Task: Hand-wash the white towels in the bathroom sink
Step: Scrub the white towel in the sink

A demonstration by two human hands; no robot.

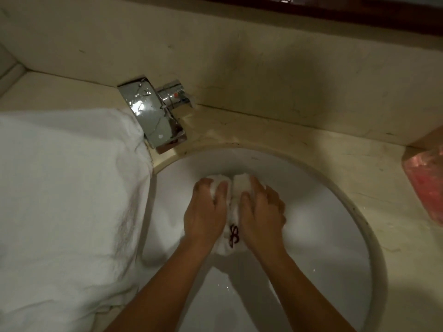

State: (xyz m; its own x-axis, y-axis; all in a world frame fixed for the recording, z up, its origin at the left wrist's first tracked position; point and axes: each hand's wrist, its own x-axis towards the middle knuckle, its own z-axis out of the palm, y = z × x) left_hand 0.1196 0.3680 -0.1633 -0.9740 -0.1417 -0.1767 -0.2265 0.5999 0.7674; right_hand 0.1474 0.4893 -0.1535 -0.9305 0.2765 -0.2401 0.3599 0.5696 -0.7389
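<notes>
- Both hands are down in the sink (330,212), working one small white towel (241,185) bunched into a tight wad near the middle of the bowl.
- The left hand (206,209) grasps the wad's left side, fingers curled over the top of the cloth and thumb tucked toward the centre.
- The right hand (261,212) mirrors it, fingers wrapped round the right side and clenched into the fabric.
- The two hands sit just beside each other with only a strip of cloth between them. To my eye that's a scrubbing or squeezing grip, with the fabric gathered so one half can rub against the other.
- A dark embroidered mark (233,236) peeks out between the wrists, so the towel's edge is folded toward the person.
- A big white towel (67,188) lies heaped on the counter (299,137) to the left, spilling over the bowl's rim. It looks parked within reach, though I can't tell whether it's washed or waiting.
- The chrome faucet (155,116) stands at the back left, touching that heap, and no stream shows from its spout.
- Droplets glint low in the bowl, but whether water is standing in it is hard to tell.
- A pink packet (424,183) rests at the far right, well apart from the action.
</notes>
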